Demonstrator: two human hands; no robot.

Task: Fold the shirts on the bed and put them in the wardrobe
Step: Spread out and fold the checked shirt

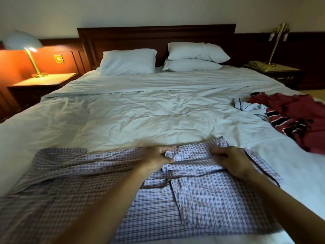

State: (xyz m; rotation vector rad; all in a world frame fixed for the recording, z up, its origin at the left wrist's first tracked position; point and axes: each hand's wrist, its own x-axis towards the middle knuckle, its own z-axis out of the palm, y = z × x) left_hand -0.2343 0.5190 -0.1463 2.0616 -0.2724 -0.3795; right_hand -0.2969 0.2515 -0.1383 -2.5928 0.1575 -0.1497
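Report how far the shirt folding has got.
Done: nothing yet. No folded shirt shows on the bed, and no wardrobe is in view.
In hand: the checked shirt lies spread at the near edge, with the left hand and right hand both gripping its cloth near the collar.
Left: the white shirt and red clothes lie crumpled at the right edge. Everything remains to be put away.

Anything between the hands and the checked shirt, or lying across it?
Nothing visible. The left hand and right hand both hold the checked shirt near its collar; the red shirts lie apart, further right on the bed. The wardrobe is out of view.
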